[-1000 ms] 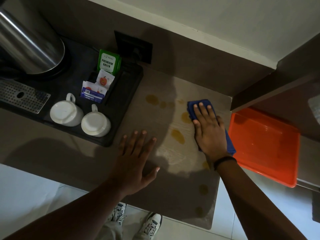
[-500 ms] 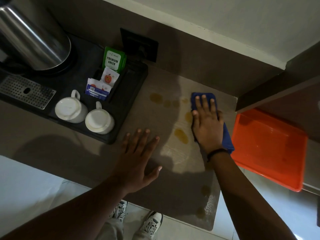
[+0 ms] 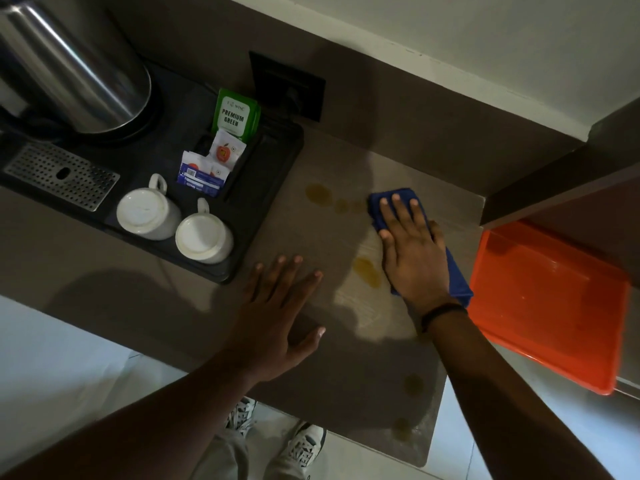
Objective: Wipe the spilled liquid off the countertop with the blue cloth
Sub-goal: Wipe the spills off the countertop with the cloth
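Note:
My right hand (image 3: 412,251) lies flat on the blue cloth (image 3: 379,206), pressing it onto the brown countertop (image 3: 329,362) near the back wall. Yellowish puddles of spilled liquid sit around it: one (image 3: 318,194) to the cloth's left, one (image 3: 367,271) beside my right palm, and two (image 3: 414,384) near the counter's front right corner. A damp smear (image 3: 360,306) shows between my hands. My left hand (image 3: 277,317) rests flat on the counter, fingers spread, holding nothing.
A black tray (image 3: 263,188) at the left carries two upturned white cups (image 3: 149,213), tea sachets (image 3: 228,133) and a steel kettle (image 3: 72,71). An orange tray (image 3: 550,306) sits on a lower shelf at the right. My shoes (image 3: 304,445) show below the counter edge.
My right hand has slid the blue cloth to the left over the small puddle that lay beside its thumb, nearer the back spill. My left hand has stayed put.

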